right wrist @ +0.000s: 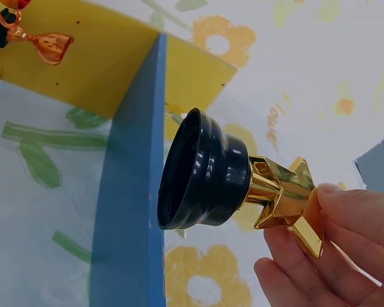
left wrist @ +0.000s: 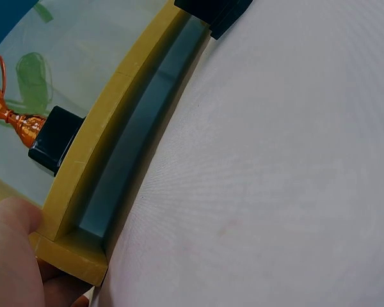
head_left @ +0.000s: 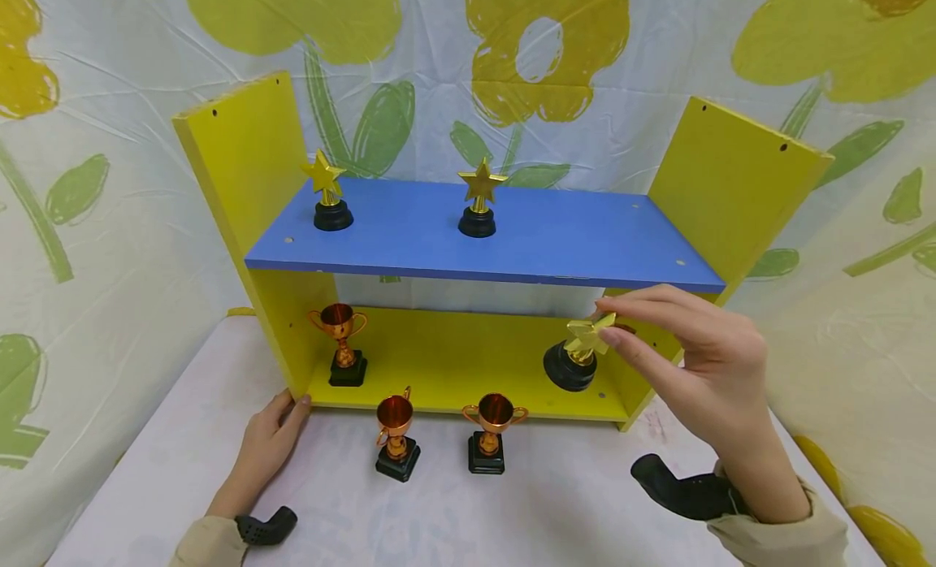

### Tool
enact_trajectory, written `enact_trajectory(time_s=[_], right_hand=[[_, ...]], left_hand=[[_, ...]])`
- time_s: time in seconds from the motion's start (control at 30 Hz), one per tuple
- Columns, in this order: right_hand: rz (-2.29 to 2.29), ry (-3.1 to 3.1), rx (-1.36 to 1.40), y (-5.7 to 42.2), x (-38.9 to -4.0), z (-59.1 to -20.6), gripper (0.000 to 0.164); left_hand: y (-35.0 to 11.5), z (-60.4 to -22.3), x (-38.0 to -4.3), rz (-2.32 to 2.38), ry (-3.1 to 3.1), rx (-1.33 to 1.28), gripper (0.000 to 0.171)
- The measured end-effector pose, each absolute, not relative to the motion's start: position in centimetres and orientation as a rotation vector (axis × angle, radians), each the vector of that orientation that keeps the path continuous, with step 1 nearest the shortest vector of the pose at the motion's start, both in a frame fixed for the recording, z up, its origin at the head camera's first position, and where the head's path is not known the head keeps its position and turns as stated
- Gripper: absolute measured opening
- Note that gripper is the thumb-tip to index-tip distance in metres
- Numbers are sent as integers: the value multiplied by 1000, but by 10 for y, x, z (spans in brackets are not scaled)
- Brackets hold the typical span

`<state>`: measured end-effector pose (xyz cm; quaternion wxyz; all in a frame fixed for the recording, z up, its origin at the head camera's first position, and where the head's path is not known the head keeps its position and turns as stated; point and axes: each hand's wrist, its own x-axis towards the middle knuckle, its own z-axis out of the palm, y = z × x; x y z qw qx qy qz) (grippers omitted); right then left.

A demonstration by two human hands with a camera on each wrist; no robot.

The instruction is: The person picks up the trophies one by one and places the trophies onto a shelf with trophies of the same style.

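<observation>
Broadly, faces a cloth (head_left: 439,140) printed with yellow flowers and green leaves, hung behind and along both sides. Works at a white table (head_left: 570,518). Has on it a yellow shelf (head_left: 731,185) with two upright sides, a blue board (head_left: 585,234) above and a yellow board (head_left: 453,364) below. Wears tan sleeves (head_left: 790,538) with black wrist straps (head_left: 680,495).

Holds the right hand (head_left: 724,372) up before the shelf's right end, under the level of the blue board. Places the left hand (head_left: 266,437) at the shelf's lower left corner, gripping it with thumb and fingers on opposite sides.

Pinches a gold star trophy (head_left: 582,344) by its star between right thumb and fingertips, with the black base slanting down to the left. Cannot tell whether that base touches the blue board's edge.

Shows on the blue board a star trophy (head_left: 324,175) near the left end and a second star trophy (head_left: 481,183) around the middle, both upright. Shows also a copper cup (head_left: 341,333) at the yellow board's left end, plus a turned cup (head_left: 396,425) and a front-facing cup (head_left: 493,422) standing on the table just before the shelf.
</observation>
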<state>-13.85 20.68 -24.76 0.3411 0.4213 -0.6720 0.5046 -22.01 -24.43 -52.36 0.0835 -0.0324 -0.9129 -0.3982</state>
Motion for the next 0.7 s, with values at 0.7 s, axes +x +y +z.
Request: enact_trajectory(time_s=[0.7], right_hand=[[1229, -1782, 1071, 211, -144, -237, 29]], left_hand=[[-243, -525, -221, -1178, -2700, -92, 55]])
